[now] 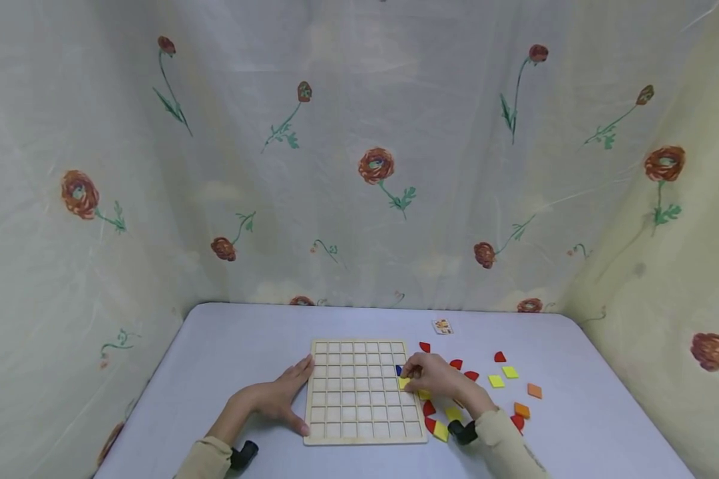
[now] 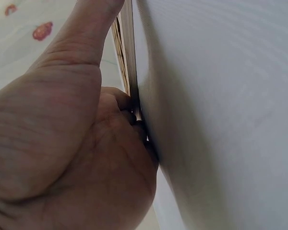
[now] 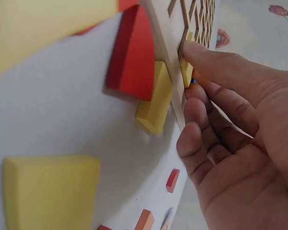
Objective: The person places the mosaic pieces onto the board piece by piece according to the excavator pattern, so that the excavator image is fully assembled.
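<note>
A light wooden grid board (image 1: pixel 365 441) lies on the white table. My left hand (image 1: pixel 275 398) is spread along its left edge, fingers near the upper part and thumb by the lower left corner. In the left wrist view the palm stands beside the board's side edge. My right hand (image 1: pixel 442 379) is over the board's right edge, where thumb and fingers pinch a yellow square tile (image 3: pixel 187 72) at a cell of the outermost column. A blue piece (image 1: pixel 399 370) shows in that column just above it, partly hidden by the fingers.
Red quarter-round pieces (image 1: pixel 429 408), yellow squares (image 1: pixel 496 381) and orange squares (image 1: pixel 534 390) lie scattered right of the board, some under the right forearm. A small printed card (image 1: pixel 442 326) lies behind them. A flowered curtain (image 1: pixel 335 199) hangs around the table's back and sides.
</note>
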Tool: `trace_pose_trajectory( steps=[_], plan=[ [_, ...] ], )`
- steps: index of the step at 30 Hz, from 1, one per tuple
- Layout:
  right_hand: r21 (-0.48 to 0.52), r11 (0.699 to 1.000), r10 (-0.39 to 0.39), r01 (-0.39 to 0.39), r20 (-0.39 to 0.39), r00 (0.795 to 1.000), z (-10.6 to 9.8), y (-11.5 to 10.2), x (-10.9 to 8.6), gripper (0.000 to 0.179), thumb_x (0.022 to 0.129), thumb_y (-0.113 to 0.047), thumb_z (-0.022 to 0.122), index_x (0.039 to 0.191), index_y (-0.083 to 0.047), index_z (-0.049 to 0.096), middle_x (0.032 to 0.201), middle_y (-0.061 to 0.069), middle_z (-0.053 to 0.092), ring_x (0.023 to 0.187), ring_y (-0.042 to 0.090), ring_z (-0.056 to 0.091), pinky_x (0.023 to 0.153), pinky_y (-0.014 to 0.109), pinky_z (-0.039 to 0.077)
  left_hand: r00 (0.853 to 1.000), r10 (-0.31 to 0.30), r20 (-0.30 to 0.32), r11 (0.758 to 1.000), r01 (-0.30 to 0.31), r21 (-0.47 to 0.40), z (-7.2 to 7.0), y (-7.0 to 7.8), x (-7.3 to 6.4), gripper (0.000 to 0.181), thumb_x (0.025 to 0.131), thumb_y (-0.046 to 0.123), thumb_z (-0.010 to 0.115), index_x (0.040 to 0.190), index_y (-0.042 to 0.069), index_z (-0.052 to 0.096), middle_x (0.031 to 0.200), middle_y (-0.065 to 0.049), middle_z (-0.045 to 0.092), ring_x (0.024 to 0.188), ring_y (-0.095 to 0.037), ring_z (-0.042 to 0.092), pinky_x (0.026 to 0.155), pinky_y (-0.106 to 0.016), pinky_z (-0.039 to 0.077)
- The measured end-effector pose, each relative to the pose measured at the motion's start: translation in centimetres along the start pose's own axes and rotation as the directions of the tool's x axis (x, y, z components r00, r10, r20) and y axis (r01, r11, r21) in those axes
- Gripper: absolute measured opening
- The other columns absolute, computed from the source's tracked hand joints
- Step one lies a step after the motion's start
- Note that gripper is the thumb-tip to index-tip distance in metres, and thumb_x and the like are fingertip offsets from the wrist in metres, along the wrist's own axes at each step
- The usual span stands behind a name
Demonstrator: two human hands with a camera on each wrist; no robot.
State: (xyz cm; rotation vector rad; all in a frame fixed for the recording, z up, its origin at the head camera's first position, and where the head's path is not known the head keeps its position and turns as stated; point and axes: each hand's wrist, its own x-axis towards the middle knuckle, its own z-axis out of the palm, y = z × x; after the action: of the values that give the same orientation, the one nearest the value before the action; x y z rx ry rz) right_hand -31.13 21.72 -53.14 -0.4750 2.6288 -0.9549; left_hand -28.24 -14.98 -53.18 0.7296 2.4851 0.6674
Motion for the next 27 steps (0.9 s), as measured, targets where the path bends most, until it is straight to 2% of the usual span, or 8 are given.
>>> trace_pose_trajectory(
  steps=[10,17,27],
  plan=[
    [0.002,1.000,0.005,-0.005,-0.033,0.999,0.1,-0.2,-0.7,0.018,0.082,-0.019,0.077,0.098,-0.018,0.068,0.091,-0.004,0.062,0.084,0.016,0.053,0.075,0.026,0.049,1.000,0.002,0.007,1.000,-0.002,-0.004,0.1,-0.2,0.3,0.129,0.065,0.052,0.083,0.154,0.001,0.005,0.163,-0.017,-0.003,0.150,-0.035,0.001,0.121,-0.051,0.012],
    [0.014,1.000,0.018,-0.017,-0.102,0.995,-1.6,0.2,-2.4,0.018,0.084,-0.019,0.074,0.101,-0.015,0.068,0.091,-0.004,0.062,0.085,0.015,0.052,0.071,0.025,0.047,1.000,0.005,0.001,1.000,-0.005,-0.010,0.3,-0.3,0.5,0.130,0.064,0.053,0.083,0.154,0.001,0.006,0.163,-0.017,-0.003,0.150,-0.035,0.002,0.121,-0.051,0.013],
    [0.033,0.979,0.205,-0.203,-0.168,0.964,-4.2,2.7,-6.1,0.026,0.081,-0.011,0.077,0.102,-0.009,0.063,0.087,0.002,0.058,0.081,0.016,0.051,0.064,0.022,0.048,1.000,0.012,-0.003,1.000,-0.012,-0.001,0.3,-0.5,0.4,0.131,0.064,0.054,0.083,0.154,0.001,0.005,0.163,-0.018,-0.003,0.150,-0.035,0.001,0.122,-0.051,0.012]
  ],
)
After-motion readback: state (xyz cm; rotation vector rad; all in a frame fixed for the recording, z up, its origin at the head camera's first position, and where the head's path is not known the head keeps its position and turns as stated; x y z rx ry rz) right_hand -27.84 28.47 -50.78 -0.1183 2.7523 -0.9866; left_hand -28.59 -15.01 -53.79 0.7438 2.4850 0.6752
